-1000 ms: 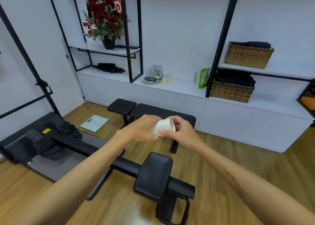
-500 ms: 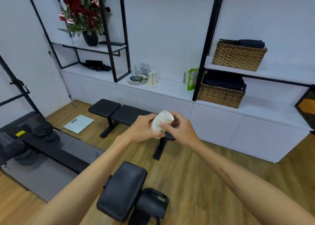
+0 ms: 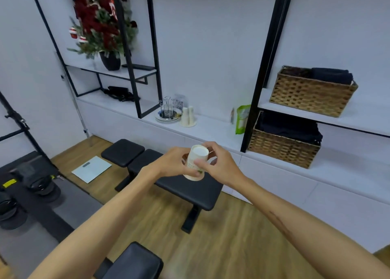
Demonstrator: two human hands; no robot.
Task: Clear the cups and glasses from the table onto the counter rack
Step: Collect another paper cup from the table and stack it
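I hold a white paper cup point(image 3: 196, 162) upside down in front of me, its flat base facing up. My left hand point(image 3: 168, 164) grips it from the left and my right hand point(image 3: 219, 166) pinches it from the right, thumb on the cup's wall. On the white counter point(image 3: 211, 128) ahead stands a wire cup rack point(image 3: 167, 109) on a round plate. A stack of pale cups point(image 3: 187, 116) stands just right of the rack.
A black padded bench point(image 3: 168, 177) stands between me and the counter, with a second black pad point(image 3: 133, 261) at my feet. Black frame posts point(image 3: 155, 52) rise from the counter. Wicker baskets point(image 3: 285, 147) and a green pouch point(image 3: 242, 118) sit to the right. Gym equipment lies on the left floor.
The view has moved closer to the counter and the rack looks larger. The cup has been turned from lying on its side to base-up between both hands.
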